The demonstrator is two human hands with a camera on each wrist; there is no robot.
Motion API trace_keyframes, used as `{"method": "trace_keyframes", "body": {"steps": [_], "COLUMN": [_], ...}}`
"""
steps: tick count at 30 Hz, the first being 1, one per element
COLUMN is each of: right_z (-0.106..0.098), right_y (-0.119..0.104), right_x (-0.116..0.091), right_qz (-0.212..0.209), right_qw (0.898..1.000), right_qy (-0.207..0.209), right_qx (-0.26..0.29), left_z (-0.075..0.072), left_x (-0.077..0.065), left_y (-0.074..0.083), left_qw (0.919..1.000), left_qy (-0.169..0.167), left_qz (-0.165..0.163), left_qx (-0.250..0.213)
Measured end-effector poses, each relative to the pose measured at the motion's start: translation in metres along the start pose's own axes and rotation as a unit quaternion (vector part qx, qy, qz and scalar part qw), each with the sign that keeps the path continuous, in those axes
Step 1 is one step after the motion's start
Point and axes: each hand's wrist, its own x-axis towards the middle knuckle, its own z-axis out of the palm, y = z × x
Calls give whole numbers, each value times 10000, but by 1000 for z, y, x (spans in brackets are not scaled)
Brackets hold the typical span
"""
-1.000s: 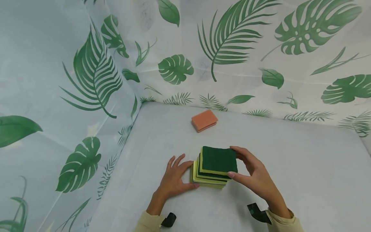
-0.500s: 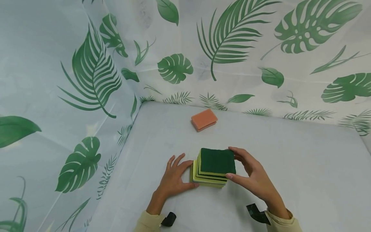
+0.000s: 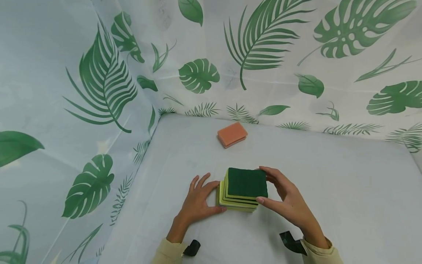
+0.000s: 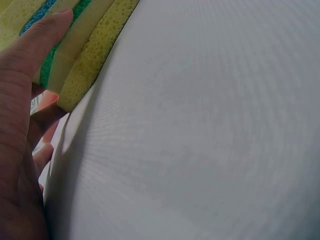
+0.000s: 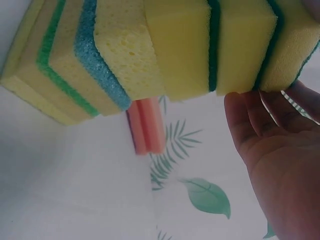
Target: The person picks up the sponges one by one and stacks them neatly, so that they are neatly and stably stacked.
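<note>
A stack of several sponges (image 3: pixel 238 206) stands on the white surface, its top one a yellow sponge with a dark green scouring face (image 3: pixel 247 182). Its upper sponges sit a little right of the lower ones. My left hand (image 3: pixel 196 203) holds the lower stack from the left, thumb on the near side; the left wrist view has that thumb (image 4: pixel 42 37) across the layered edges. On the right, my right hand (image 3: pixel 291 201) grips the top sponges between thumb and fingers. From the right wrist, its fingertips (image 5: pixel 237 112) lie against the far side of the dark-green-backed sponges (image 5: pixel 242 50).
An orange sponge (image 3: pixel 232 135) lies behind the stack, towards the back wall. White cloth with green leaf prints (image 3: pixel 199 76) forms walls at the back and left. A black strap end (image 3: pixel 291 242) sticks out at the right wrist, and another black piece (image 3: pixel 192 248) at the left.
My right hand has shifted the top sponges slightly left and towards me, lining them up more closely with the stack. My left hand has stayed in place.
</note>
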Motion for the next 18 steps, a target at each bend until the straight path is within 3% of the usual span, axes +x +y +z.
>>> {"method": "trace_keyframes", "body": {"steps": [18], "right_z": [2], "right_y": [2], "right_x": [1], "right_qz": [38], "right_qw": [9998], "right_qy": [-104], "right_qx": [153], "left_z": [0], "left_x": [0], "left_y": [-1], "left_qw": [10000], "left_qy": [-62], "left_qz": [-13], "left_qx": [53]}}
